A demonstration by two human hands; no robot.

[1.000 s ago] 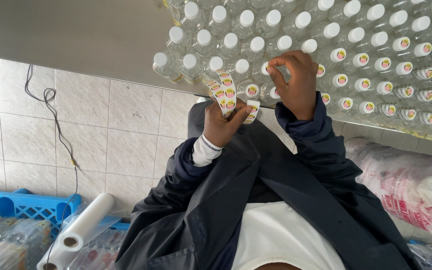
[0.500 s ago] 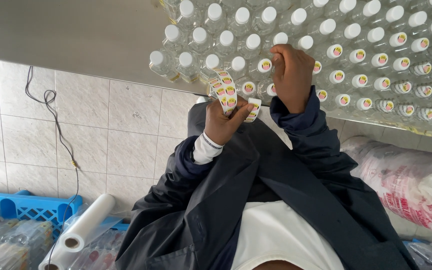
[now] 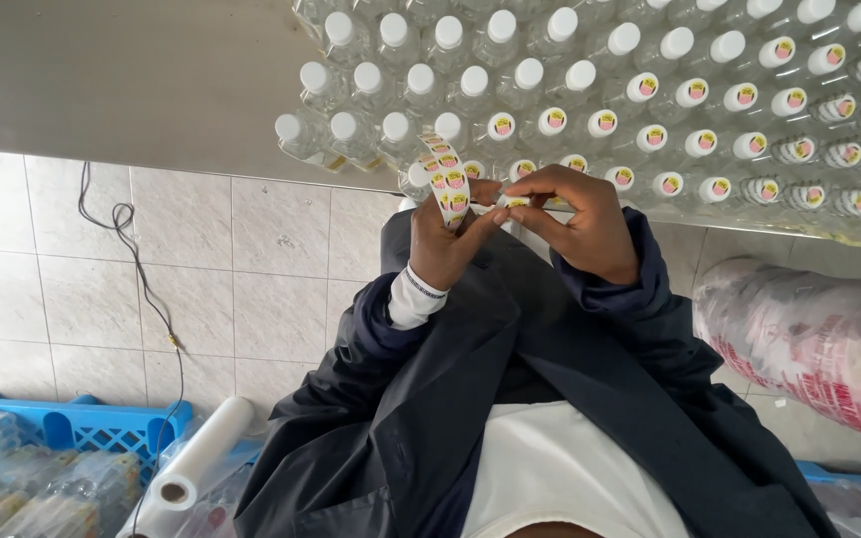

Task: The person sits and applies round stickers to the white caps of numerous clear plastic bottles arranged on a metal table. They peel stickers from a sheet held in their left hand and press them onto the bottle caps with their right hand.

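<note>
Steel table [image 3: 151, 80], capped bottles [image 3: 590, 90]; left hand [image 3: 445, 244] grip clamps sticker strip [image 3: 447, 179], right hand [image 3: 580, 224] fingertips pinch its end.

White caps [image 3: 529, 73] on clear bottles [image 3: 303, 139]; stickers [image 3: 447, 182] yellow and red; grey counter [image 3: 132, 80]; blue crate [image 3: 92, 423].

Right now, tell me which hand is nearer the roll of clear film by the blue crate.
Left. The left hand is above the roll, holding the sticker strip; the right hand is farther right.
</note>
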